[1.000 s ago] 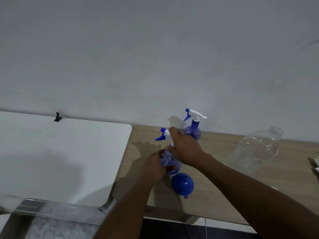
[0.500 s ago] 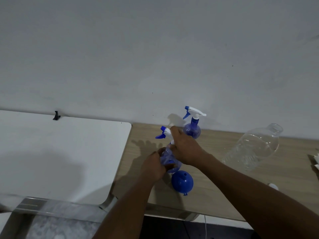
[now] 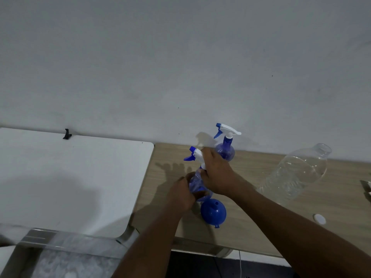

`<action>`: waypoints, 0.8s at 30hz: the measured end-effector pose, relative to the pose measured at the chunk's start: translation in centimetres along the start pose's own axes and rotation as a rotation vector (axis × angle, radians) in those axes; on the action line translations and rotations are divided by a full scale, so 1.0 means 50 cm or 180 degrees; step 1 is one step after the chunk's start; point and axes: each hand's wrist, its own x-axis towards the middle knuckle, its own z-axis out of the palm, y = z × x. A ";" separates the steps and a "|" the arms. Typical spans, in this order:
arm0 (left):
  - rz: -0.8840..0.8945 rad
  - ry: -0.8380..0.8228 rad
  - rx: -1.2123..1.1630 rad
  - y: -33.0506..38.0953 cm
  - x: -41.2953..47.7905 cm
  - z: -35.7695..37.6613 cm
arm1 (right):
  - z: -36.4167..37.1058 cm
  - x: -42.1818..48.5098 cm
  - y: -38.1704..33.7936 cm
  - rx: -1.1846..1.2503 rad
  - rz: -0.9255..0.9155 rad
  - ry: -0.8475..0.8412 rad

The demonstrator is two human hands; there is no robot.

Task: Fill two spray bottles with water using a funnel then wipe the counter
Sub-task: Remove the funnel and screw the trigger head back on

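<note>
Two translucent blue spray bottles stand on the wooden counter (image 3: 261, 227). The near spray bottle (image 3: 197, 187), round-bellied, sits between both hands: the left hand (image 3: 181, 194) wraps its body and the right hand (image 3: 215, 176) closes over the neck and the white trigger head (image 3: 195, 154) with its blue lever. Whether it holds water is hard to tell through the fingers. The far spray bottle (image 3: 225, 149) stands upright by the white wall (image 3: 180, 67), capped with the same white-and-blue sprayer, untouched; its fill level is unclear too.

Just in front of the held bottle a glossy blue plastic funnel (image 3: 213, 213) lies on the counter, wide mouth down and spout up. To the right stands a large clear plastic bottle (image 3: 297, 173), ribbed, uncapped, looking mostly empty. Its small white cap (image 3: 319, 219) lies flat nearer the front edge. A smooth white tabletop (image 3: 70, 177) with rounded corners adjoins the counter on the left.
</note>
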 end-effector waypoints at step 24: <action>0.0255 -0.1220 0.0049 0.132 -0.063 -0.093 | -0.147 0.007 0.016 0.2083 0.0585 -0.0429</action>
